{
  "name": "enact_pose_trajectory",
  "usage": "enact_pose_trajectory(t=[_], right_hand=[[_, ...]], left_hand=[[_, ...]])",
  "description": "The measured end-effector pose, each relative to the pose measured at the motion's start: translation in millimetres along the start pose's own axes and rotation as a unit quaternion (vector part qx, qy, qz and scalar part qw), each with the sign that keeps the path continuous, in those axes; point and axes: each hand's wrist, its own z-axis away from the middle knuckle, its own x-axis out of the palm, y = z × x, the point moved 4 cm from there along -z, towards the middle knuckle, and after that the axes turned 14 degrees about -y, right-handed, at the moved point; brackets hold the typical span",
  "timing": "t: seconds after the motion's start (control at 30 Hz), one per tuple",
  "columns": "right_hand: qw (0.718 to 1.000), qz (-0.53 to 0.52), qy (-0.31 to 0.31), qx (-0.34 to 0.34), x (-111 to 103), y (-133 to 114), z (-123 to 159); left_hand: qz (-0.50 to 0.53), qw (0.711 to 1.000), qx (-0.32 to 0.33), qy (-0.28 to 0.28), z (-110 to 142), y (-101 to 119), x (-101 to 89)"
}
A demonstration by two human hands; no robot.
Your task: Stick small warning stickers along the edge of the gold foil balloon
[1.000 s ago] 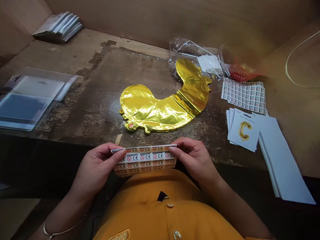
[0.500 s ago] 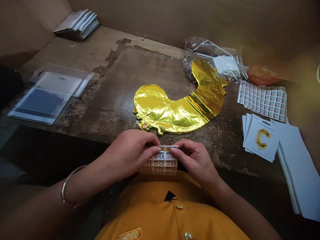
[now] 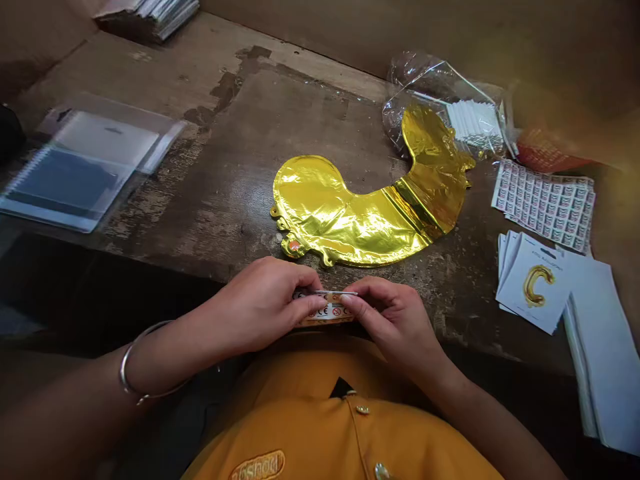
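Observation:
A small sheet of CE warning stickers (image 3: pixel 327 308) is held close to my body at the near table edge. My left hand (image 3: pixel 267 303) pinches its left part, fingers closed over it. My right hand (image 3: pixel 390 317) grips the right end, thumb and fingers pressed on the sheet. Just beyond the hands lies a flat, deflated gold foil balloon (image 3: pixel 367 213) shaped like a letter C.
The worn wooden table (image 3: pixel 240 140) holds clear sleeves and dark cards (image 3: pixel 80 167) at left, a plastic bag of white straws (image 3: pixel 465 117), a barcode sticker sheet (image 3: pixel 545 203), white "C" header cards (image 3: pixel 533 280) at right, and stacked packs (image 3: pixel 150 13) far back left.
My left hand slid right along the sticker sheet, toward my right hand, and now covers most of it. The camera tilted down and shifted; the balloon stays put.

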Motion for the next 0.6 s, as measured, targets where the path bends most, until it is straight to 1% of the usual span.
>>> enact_pose_trajectory(t=[0.13, 0.2, 0.3, 0.37, 0.43, 0.5, 0.6], right_hand=[[1.000, -0.016, -0.008, 0.005, 5.2, 2.2, 0.1], [0.999, -0.028, -0.025, 0.020, 6.5, 5.5, -1.7], [0.998, -0.018, -0.052, 0.023, 1.3, 8.2, -4.9], [0.998, 0.046, -0.033, -0.010, -8.9, 3.4, -6.4], [0.989, 0.139, -0.011, -0.056, -18.0, -6.4, -7.9], [0.973, 0.213, -0.022, -0.091, -20.6, -16.5, -10.4], [0.956, 0.267, -0.042, -0.118, -17.7, -26.6, -14.8]], left_hand=[[0.029, 0.999, -0.004, -0.027, -3.3, -0.1, -3.3], [0.059, 0.997, -0.005, -0.043, -4.8, -0.6, -2.9], [0.101, 0.993, -0.013, -0.058, -5.8, -1.9, -0.5], [0.134, 0.989, -0.018, -0.057, -5.6, -3.2, 1.0], [0.162, 0.985, -0.024, -0.057, -5.3, -4.3, 2.3], [0.185, 0.980, -0.027, -0.063, -5.7, -5.0, 3.7], [0.209, 0.975, -0.027, -0.071, -7.4, -6.0, 4.8]])
